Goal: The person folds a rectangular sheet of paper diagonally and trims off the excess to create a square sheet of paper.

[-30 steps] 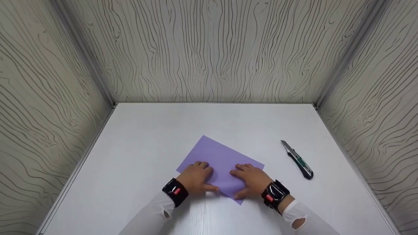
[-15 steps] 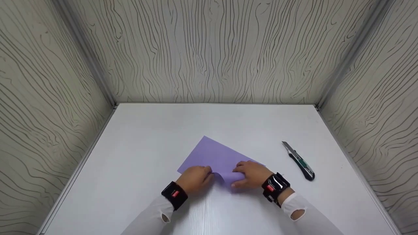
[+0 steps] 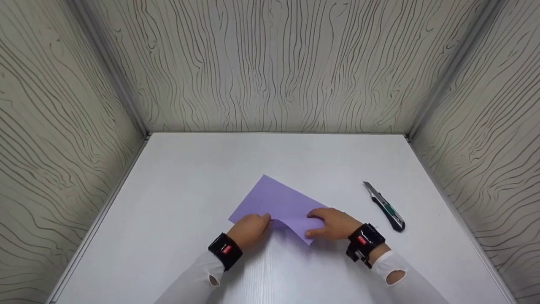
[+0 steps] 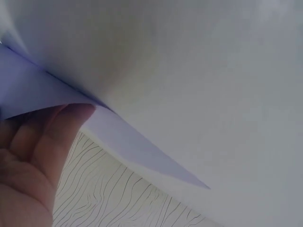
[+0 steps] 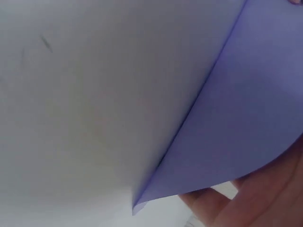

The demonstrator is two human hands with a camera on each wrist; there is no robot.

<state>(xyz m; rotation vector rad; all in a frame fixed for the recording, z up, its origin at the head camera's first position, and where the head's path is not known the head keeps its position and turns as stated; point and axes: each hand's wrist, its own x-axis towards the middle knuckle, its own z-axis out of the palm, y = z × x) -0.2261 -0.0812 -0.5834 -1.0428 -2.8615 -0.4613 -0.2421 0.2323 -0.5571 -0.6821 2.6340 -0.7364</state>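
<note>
A sheet of purple paper (image 3: 278,196) lies on the white table, its near edge curled up and back over the rest. My left hand (image 3: 249,230) pinches that raised edge with thumb and fingertips. In the left wrist view the paper's lifted part (image 4: 33,87) covers the tips of the left fingers (image 4: 61,127). My right hand (image 3: 335,223) grips the paper's right end, thumb and fingers bent about it. A loose near corner points down between the hands. From the right wrist, the lifted flap (image 5: 236,109) bends over the right hand (image 5: 258,198), hiding part of it.
A utility knife (image 3: 384,207) with its blade out lies on the white table (image 3: 190,177), right of the paper. Wood-patterned panels (image 3: 270,67) enclose the table at the back and both sides.
Both hands lay spread on the flat paper at first. The left has since curled onto the near edge and raised it; the right has shifted slightly right, gripping the paper's end.
</note>
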